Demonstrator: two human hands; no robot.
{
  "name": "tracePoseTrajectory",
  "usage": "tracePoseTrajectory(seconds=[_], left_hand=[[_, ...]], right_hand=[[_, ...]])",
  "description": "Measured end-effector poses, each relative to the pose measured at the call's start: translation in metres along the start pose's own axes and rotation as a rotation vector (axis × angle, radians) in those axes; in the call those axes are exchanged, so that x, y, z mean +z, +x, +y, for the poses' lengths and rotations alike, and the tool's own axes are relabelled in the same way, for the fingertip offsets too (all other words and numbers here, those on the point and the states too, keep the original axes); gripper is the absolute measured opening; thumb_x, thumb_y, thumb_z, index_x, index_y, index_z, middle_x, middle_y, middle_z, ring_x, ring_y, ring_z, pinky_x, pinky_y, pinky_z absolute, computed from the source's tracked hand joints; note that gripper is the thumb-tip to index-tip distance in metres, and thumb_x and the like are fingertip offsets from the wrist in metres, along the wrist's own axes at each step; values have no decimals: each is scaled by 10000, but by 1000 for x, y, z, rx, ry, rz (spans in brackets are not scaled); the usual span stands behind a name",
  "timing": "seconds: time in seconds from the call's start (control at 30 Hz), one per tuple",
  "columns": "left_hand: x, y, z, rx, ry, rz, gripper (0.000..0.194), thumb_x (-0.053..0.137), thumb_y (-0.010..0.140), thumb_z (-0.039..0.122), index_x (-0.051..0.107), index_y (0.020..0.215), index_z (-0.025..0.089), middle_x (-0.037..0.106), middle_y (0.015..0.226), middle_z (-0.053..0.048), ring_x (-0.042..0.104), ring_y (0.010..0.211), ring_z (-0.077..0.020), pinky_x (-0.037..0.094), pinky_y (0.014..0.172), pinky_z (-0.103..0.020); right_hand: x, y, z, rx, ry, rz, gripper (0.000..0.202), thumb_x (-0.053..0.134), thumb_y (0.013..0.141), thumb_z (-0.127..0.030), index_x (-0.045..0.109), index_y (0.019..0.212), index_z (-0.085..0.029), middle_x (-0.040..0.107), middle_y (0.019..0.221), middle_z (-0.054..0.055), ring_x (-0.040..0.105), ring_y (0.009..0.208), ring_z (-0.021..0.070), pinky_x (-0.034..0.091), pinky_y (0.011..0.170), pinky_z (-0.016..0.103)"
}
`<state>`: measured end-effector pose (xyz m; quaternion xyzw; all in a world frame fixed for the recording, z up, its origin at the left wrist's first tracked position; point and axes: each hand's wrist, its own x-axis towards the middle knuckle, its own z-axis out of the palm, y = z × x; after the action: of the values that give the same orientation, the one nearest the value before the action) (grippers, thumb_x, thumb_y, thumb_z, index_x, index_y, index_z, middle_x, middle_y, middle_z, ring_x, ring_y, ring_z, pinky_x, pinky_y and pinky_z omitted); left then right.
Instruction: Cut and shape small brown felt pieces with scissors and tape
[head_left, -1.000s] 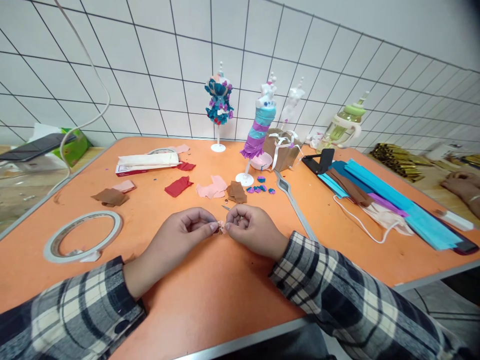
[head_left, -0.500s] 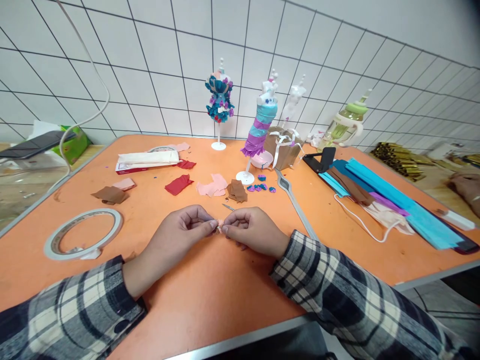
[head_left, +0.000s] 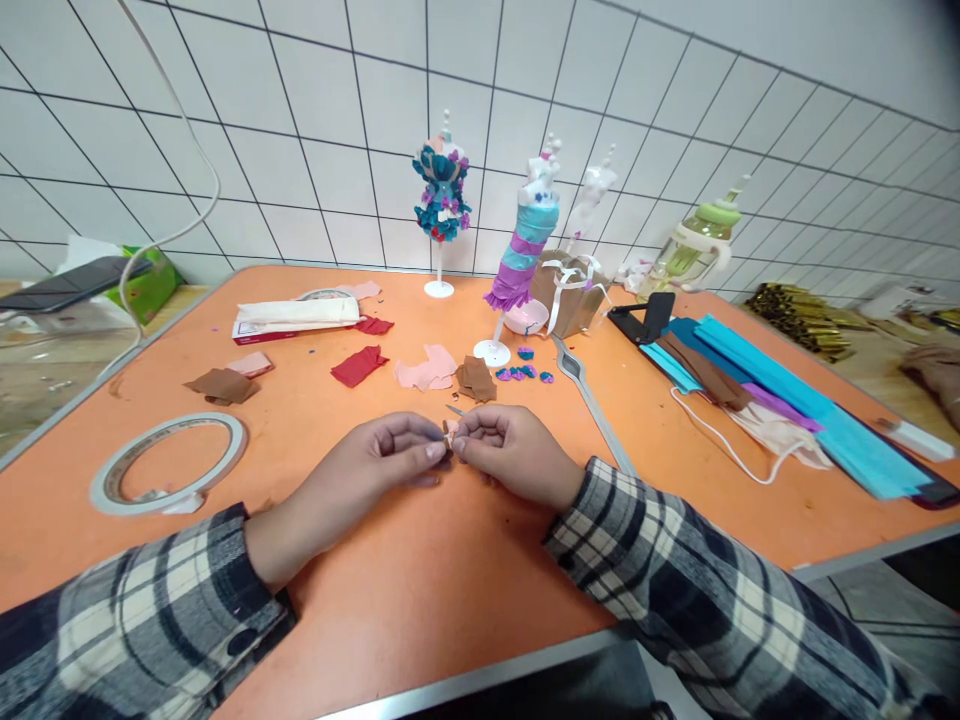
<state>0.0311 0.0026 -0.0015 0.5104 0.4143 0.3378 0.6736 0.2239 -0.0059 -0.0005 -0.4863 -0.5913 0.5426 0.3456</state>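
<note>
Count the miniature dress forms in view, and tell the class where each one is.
3. The teal-ruffled form stands leftmost; the blue-and-purple form is in the middle, nearer the camera; the white form is rightmost, its base hidden.

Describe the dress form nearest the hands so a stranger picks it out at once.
On the orange table, look past the right hand toward the tiled wall. Between them, a dress form stands on a round white base, a pink bowl behind it. Its turquoise and purple bands set it apart from the teal ruffled form and the mostly white form.
</note>
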Motion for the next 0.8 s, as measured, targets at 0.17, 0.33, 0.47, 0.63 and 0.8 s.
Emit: tracePoseTrajectory(seconds=[0.17,0.33,0.47,0.63,0.8], left_hand=[[-3,3,-3,1,139,-16,277,832,700,404,749,836,177,732,798,-32,660,768,-164,538,758,-289],[-2,1,0,-7,161,-32,273,822,699,408,734,801,171,720,762,-26,650,747,-160,531,739,-283],[-2,2,0,1,79,5,287,829,686,407,712,806,173,721,793,-27,671,765,-173,557,775,-321],[0,1,0,-4,102,22,289,826,673,403,699,797,175,708,757,-19,665,733,-170,559,750,-323],[2,0,2,12,190,15,268,789,684,389,687,807,174,704,767,-19,655,747,-173,540,733,-310]], right_hand=[[-1,1,5,-88,-74,-16,125,627,798,-265,666,845,-156,591,686,-26,475,591,83,370,559,220],[-3,1,3,-75,-125,9,104,615,795,-259,637,783,-157,519,617,-52,426,552,74,322,519,211],[-3,-3,-1,-168,-295,115,151,637,803,-293,673,887,-172,582,686,-40,452,560,74,357,547,215],[0,-6,-3,-273,-399,173,142,702,775,-290,699,866,-182,612,702,-27,463,570,76,360,556,215],[-3,-3,2,-204,-336,99,147,662,828,-300,728,820,-168,636,659,-17,491,576,85,359,552,217]])
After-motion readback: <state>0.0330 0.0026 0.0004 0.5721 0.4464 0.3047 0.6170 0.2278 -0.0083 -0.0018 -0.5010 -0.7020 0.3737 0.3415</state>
